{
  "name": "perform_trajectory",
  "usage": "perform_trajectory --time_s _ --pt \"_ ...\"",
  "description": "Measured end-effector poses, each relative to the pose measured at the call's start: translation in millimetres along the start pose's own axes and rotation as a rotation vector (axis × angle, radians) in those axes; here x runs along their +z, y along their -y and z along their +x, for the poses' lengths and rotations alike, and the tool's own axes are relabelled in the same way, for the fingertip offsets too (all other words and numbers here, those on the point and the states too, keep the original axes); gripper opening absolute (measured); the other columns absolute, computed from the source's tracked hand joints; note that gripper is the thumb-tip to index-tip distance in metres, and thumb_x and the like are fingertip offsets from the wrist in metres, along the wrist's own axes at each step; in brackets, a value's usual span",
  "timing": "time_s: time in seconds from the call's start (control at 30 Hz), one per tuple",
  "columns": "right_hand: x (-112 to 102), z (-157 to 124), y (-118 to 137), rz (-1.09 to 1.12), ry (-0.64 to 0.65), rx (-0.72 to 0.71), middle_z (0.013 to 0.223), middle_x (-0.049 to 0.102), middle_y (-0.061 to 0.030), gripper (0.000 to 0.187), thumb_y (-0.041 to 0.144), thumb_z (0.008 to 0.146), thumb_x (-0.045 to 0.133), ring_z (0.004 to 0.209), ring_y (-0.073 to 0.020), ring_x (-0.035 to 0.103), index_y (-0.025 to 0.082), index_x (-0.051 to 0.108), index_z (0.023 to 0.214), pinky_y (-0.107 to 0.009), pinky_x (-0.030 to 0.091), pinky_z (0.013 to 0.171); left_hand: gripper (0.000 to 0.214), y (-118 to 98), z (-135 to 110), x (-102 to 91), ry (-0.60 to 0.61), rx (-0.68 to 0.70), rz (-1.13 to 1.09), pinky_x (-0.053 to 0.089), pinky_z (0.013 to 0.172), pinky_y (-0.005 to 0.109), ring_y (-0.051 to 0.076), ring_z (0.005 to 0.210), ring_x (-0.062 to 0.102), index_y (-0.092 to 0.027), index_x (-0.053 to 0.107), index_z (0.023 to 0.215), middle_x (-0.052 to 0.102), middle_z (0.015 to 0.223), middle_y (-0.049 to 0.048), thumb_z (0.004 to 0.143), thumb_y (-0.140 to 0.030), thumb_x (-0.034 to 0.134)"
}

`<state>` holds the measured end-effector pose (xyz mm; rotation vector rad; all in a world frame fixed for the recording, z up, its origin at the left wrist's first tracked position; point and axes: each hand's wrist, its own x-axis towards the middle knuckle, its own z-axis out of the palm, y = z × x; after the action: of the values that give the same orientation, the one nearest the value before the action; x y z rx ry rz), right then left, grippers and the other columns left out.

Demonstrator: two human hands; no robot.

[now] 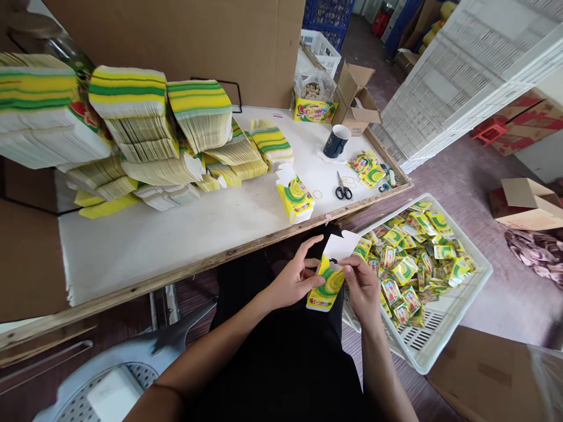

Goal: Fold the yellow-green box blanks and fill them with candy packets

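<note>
Over my lap, my left hand (295,275) and my right hand (363,285) both grip a small yellow-and-green carton (326,286). Its white top flaps stand open and point away from me. The left fingers curl round its left side, and the right thumb and fingers pinch its upper right edge. On the white table (185,234) in front of me stands another folded carton (295,198) with its flap up. To my right, a white crate (444,334) holds several small yellow-green packets (413,258).
Tall stacks of flat carton blanks (132,129) cover the table's far left. Scissors (342,187), a dark mug (336,140), rubber bands, loose packets (367,167) and a Twins box (313,109) lie far right. Cardboard boxes and white crates stand around.
</note>
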<state>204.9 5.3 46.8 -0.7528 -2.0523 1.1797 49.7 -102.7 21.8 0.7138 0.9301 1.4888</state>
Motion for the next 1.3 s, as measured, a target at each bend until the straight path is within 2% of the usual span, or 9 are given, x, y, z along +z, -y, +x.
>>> perform_trajectory --time_s 0.1,0.23,0.43,0.63,0.8,0.97,1.1,1.2,1.3 --pt "1.7 -1.5 -3.5 0.091 -0.047 0.045 0.112 0.068 -0.0079 0.03 0.028 0.097 0.062 0.096 -0.0195 0.066 0.026 0.061 0.126 -0.034 0.052 0.083 0.064 -0.1 1.7 -1.7 0.048 0.047 0.097 0.057 0.082 0.026 0.018 0.098 0.071 -0.027 0.039 0.145 0.068 0.121 0.0105 0.088 -0.037 0.069" --pt "-7.2 2.4 0.6 -0.036 0.034 -0.066 0.122 0.067 -0.0106 0.03 0.039 0.103 0.048 0.118 -0.0264 0.06 0.024 0.074 0.11 -0.044 0.045 0.101 0.04 0.0 3.7 -4.2 -0.045 0.147 0.19 0.057 0.089 0.024 0.02 0.114 0.066 -0.022 0.058 0.127 0.063 0.131 0.0104 0.09 -0.036 0.066" --pt "-7.3 7.3 8.6 -0.112 0.128 0.191 0.063 0.053 0.0018 0.039 0.042 0.089 0.069 0.052 -0.0122 0.039 0.021 0.066 0.122 -0.028 0.031 0.051 0.043 5.0 3.3 -1.2 -0.11 0.176 0.301 0.057 0.096 0.027 0.021 0.121 0.064 -0.025 0.057 0.135 0.057 0.143 0.0091 0.092 -0.03 0.062" --pt "0.2 4.2 3.8 -0.18 0.11 0.238 0.051 0.04 0.0087 0.037 0.039 0.091 0.067 0.046 -0.0099 0.03 0.019 0.057 0.121 -0.027 0.023 0.048 0.048 4.7 3.9 -0.8 -0.07 0.116 0.241 0.055 0.097 0.03 0.021 0.115 0.066 -0.023 0.05 0.139 0.066 0.13 0.0113 0.093 -0.033 0.06" --pt "0.4 3.5 2.7 -0.242 0.071 0.108 0.079 0.063 -0.0024 0.03 0.04 0.096 0.061 0.054 -0.0117 0.039 0.02 0.069 0.118 -0.029 0.032 0.053 0.051 4.6 4.7 3.7 -0.086 0.047 0.141 0.057 0.077 0.024 0.016 0.087 0.07 -0.02 0.055 0.13 0.072 0.104 0.0069 0.085 -0.035 0.072" --pt "-15.0 7.1 -0.3 -0.307 -0.123 0.011 0.093 0.066 -0.0054 0.024 0.037 0.094 0.064 0.066 -0.0147 0.048 0.019 0.069 0.111 -0.031 0.039 0.062 0.048 5.9 17.2 7.4 -0.091 0.23 0.368 0.059 0.094 0.032 0.02 0.107 0.07 -0.022 0.055 0.136 0.07 0.122 0.0106 0.091 -0.037 0.064" --pt "-47.7 11.3 -6.4 -0.638 -0.572 -0.155 0.095 0.066 -0.0096 0.024 0.038 0.087 0.074 0.082 -0.0199 0.048 0.016 0.066 0.093 -0.033 0.038 0.072 0.053 -5.5 50.8 -20.4 -0.358 0.545 0.816 0.034 0.125 0.051 0.026 0.141 0.049 -0.023 0.051 0.142 0.056 0.147 0.014 0.093 -0.037 0.062" --pt "-56.7 10.1 -10.8 -0.62 -0.497 -0.125 0.092 0.065 -0.0084 0.026 0.04 0.089 0.071 0.077 -0.0184 0.048 0.016 0.068 0.097 -0.033 0.038 0.07 0.065 -10.5 79.2 -52.9 -0.549 0.542 1.042 0.017 0.129 0.06 0.032 0.154 0.029 -0.015 0.045 0.148 0.04 0.158 0.0191 0.089 -0.034 0.065" --pt "-42.3 5.1 -13.7 -0.452 -0.349 -0.004 0.086 0.062 -0.006 0.026 0.041 0.093 0.065 0.068 -0.0154 0.046 0.017 0.07 0.099 -0.032 0.038 0.065 0.049 -6.4 94.6 -74.9 -0.563 0.428 1.11 0.028 0.126 0.058 0.033 0.149 0.038 -0.01 0.057 0.136 0.049 0.151 0.0219 0.089 -0.025 0.063"
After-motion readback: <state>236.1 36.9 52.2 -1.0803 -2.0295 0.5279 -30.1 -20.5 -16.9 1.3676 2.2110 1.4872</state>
